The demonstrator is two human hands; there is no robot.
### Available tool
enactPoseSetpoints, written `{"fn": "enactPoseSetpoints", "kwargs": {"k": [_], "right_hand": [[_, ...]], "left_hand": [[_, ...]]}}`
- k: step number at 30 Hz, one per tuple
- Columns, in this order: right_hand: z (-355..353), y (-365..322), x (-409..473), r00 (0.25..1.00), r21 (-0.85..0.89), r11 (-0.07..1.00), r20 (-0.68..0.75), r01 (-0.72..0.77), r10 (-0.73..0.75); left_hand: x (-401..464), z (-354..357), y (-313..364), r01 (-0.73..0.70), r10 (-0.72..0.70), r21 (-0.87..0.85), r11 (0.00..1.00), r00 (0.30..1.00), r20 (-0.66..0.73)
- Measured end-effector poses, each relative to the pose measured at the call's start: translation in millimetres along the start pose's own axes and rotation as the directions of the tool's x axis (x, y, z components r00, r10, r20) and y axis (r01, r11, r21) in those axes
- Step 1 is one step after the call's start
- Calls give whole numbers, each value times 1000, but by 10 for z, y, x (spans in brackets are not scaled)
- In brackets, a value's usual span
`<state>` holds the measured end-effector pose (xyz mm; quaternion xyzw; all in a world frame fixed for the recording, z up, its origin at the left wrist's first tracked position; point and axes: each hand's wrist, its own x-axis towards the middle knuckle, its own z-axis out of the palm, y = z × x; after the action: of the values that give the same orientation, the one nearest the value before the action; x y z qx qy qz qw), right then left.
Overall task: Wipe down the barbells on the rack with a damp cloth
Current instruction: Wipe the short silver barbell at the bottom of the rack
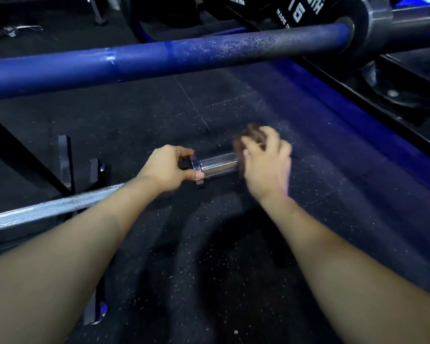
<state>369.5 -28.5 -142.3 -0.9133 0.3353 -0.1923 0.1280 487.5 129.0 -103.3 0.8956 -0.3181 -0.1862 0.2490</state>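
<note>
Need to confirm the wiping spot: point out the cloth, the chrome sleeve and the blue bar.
cloth (250, 135): head view, brown bunch above the fingers.
chrome sleeve (219, 166): head view, bare middle between the hands.
blue bar (144, 59): head view, mid-shaft.

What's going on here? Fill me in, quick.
A person is cleaning a silver barbell low over the gym floor. The left hand grips the bar at the collar by its chrome sleeve, steadying it. The right hand holds a brown cloth at the sleeve's outer end; it is blurred. A blue barbell above still carries white chalky residue near its right end, so it looks not yet wiped.
</note>
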Motion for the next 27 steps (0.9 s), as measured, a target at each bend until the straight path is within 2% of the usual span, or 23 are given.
{"fn": "enactPoseSetpoints", "kwargs": {"k": [2,4,6,9,12,14,18,20,21,23,25,27], "right_hand": [[-57,164,92,986,50,985,8,-164,164],[-88,130,83,977,67,975,9,-211,211],[-32,-110,-45,995,36,995,16,-94,94],[153,-482,-331,989,105,985,42,137,-142],[176,-386,-282,970,85,966,4,244,-245],[107,-166,-144,986,51,984,-22,169,-168],[-46,146,55,984,42,983,-17,-177,178],[-36,99,52,972,42,971,-20,-234,235],[1,22,22,976,12,977,-36,-213,214],[133,-225,-130,991,-5,994,-87,-107,106],[246,-483,-307,994,32,999,-108,22,-18],[279,-613,-380,984,15,991,-127,129,-127]], "left_hand": [[46,-26,-41,34,-32,-32,999,998,48],[80,-30,-69,55,-49,-59,997,994,93],[101,-24,-85,61,-53,-71,996,992,118],[97,12,-118,70,-55,-124,990,991,119],[90,28,-119,54,-39,-113,992,990,133],[92,25,-124,52,-40,-75,996,987,154],[92,49,-121,71,-60,-61,996,986,155],[68,102,-108,62,-57,-51,997,993,99],[40,135,-97,56,-54,-53,997,998,39],[-49,190,-70,45,-54,-71,996,990,-133],[-149,223,-51,-24,15,-26,999,958,-287],[-245,257,-58,-122,136,64,990,942,-306]]}}
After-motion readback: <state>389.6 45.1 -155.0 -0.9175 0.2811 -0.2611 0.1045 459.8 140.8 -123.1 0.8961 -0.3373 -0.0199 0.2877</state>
